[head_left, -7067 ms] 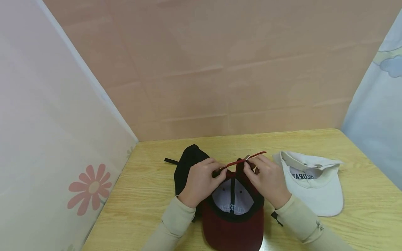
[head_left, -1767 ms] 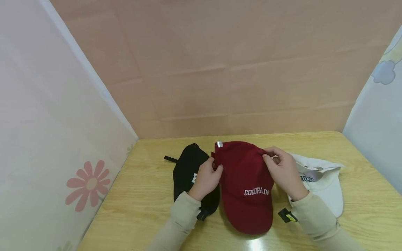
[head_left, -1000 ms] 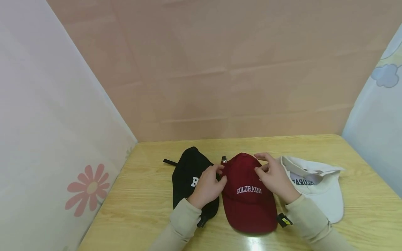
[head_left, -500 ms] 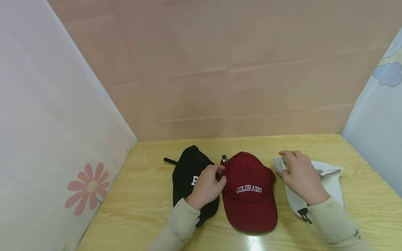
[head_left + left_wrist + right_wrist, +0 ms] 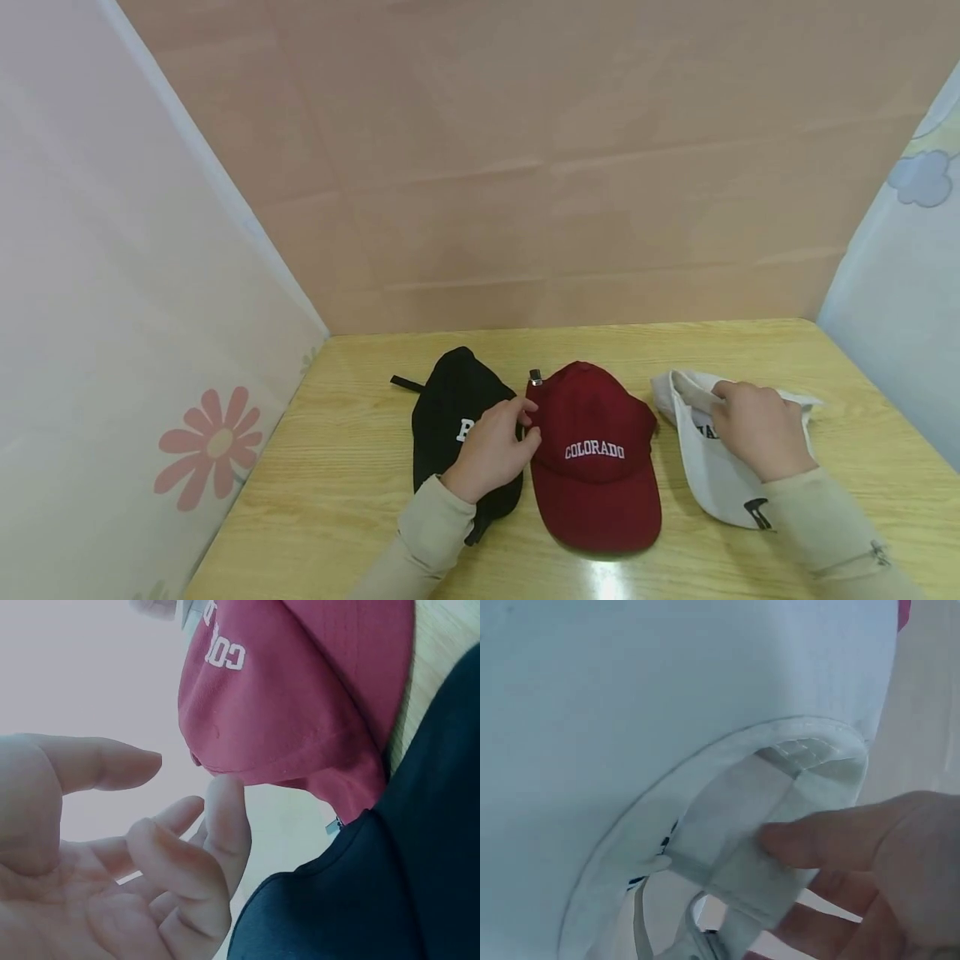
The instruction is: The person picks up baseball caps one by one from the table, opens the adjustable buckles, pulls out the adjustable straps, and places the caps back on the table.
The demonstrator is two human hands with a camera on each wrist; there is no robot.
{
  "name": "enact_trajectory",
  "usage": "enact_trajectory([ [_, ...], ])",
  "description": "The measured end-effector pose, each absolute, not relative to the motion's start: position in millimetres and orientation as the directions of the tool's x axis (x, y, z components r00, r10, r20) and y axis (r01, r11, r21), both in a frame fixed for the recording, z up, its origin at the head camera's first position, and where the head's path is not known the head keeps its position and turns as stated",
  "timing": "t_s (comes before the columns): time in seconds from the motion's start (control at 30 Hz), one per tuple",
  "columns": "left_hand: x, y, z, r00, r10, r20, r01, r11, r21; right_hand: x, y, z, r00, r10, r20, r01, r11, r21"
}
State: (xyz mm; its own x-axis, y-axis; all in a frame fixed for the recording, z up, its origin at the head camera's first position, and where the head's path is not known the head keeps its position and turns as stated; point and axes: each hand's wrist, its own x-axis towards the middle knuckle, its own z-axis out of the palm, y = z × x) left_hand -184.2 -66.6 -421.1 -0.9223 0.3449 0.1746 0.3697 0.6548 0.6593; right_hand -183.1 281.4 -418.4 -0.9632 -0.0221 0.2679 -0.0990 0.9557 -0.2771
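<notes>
My right hand (image 5: 763,429) pinches the back band of a white cap (image 5: 705,479) lying upside down at the right. In the right wrist view, the thumb of my right hand (image 5: 900,877) presses inside the white cap (image 5: 667,682), its fingers behind the band. My left hand (image 5: 491,446) hovers between the black cap and the maroon cap, fingers loosely bent, holding nothing. The maroon cap (image 5: 596,508) sits crown up, with COLORADO in white letters and a metal buckle at its back. The black cap (image 5: 442,425), partly hidden by the left hand, bears white lettering.
All three caps are on a wooden table (image 5: 315,500), in a row. A strap (image 5: 405,383) sticks out leftward from the black cap. A tan backdrop (image 5: 570,208) stands behind the table, and printed cloth (image 5: 135,292) hangs at the left side.
Both hands drew the maroon cap's strap, turned the cap crown up, set it between the others and let go. The right hand then moved right and took hold of the white cap's band.
</notes>
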Motion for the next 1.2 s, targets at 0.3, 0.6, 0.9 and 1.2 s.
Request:
enact_trajectory([
  [0.3, -179, -65, -418, -0.913, 0.374, 0.161, 0.383, 0.652, 0.655, -185, 280, -417, -0.934, -0.026, 0.357, -0.14, 0.945, -0.297],
  [0.6, -175, -60, -416, -0.886, 0.436, 0.157, 0.427, 0.635, 0.644, -170, 269, -398, -0.911, 0.035, 0.411, -0.124, 0.927, -0.355],
  [0.9, -172, -55, -413, -0.856, 0.485, 0.18, 0.473, 0.593, 0.652, -162, 254, -380, -0.775, -0.028, 0.631, -0.297, 0.898, -0.325],
  [1.2, -161, -41, -401, -0.73, 0.55, 0.406, 0.67, 0.46, 0.582, -149, 230, -367, -0.61, -0.217, 0.762, -0.601, 0.753, -0.267],
])
